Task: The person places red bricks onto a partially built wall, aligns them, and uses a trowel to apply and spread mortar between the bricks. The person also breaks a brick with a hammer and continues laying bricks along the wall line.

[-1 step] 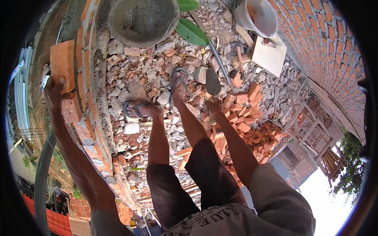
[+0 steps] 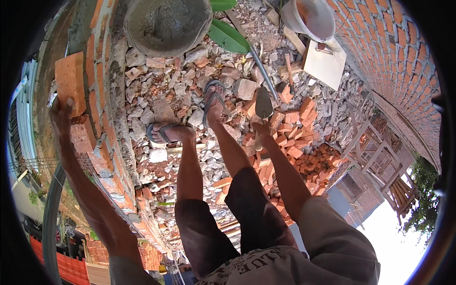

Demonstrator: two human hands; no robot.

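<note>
My left hand (image 2: 61, 114) grips an orange brick (image 2: 70, 80) at the left brick wall (image 2: 97, 85), just above another brick (image 2: 83, 135) along its top. Its fingers wrap round the near end. My right hand (image 2: 260, 133) holds a trowel (image 2: 263, 102) by the handle, its grey blade over rubble and a pile of broken orange bricks (image 2: 299, 137). My feet in flip-flops (image 2: 213, 99) stand on the rubble between the wall and that pile.
A basin of wet mortar (image 2: 168, 26) is at the top, beside green leaves (image 2: 228, 35) and a metal pipe (image 2: 263, 73). A pale bucket (image 2: 306, 19), a board (image 2: 323, 64) and a hammer (image 2: 289, 71) lie right. A brick wall (image 2: 384, 42) and wooden scaffold (image 2: 370, 156) stand right.
My left hand and its brick have shifted slightly left and down in the picture. The trowel has moved a little right and down. The surroundings shift slightly with the camera.
</note>
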